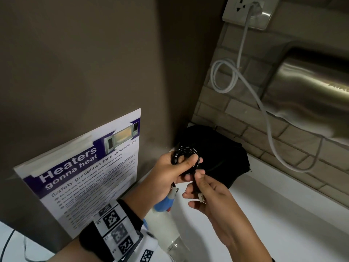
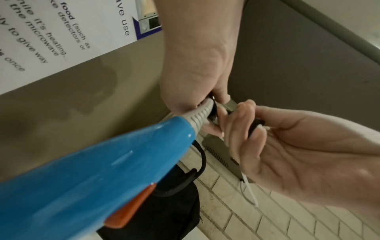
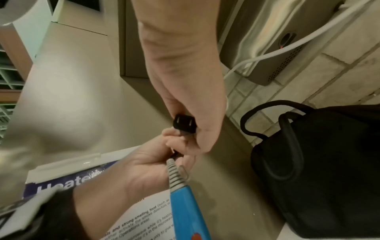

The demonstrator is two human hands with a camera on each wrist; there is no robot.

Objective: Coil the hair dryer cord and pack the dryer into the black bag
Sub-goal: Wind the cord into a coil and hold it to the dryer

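My left hand [image 1: 188, 163] grips a small coil of black cord [image 1: 186, 151] above the white counter. From that hand the hair dryer's blue handle [image 1: 164, 203] hangs down on its grey ribbed cord sleeve [image 2: 198, 116]; an orange switch [image 2: 131, 209] shows on the handle. My right hand [image 1: 196, 178] pinches the cord's free end at the black plug [image 3: 184, 123], close under the coil. The black bag [image 1: 217, 154] stands just behind both hands, against the tiled wall, its strap [image 3: 267, 113] looped on top. The bag's opening is not visible.
A microwave safety poster [image 1: 85, 173] leans on the brown wall at left. A white cable [image 1: 264, 118] runs from a wall socket [image 1: 247, 10] past a steel wall-mounted dryer [image 1: 311, 87]. The white counter [image 1: 283, 214] stretches to the right.
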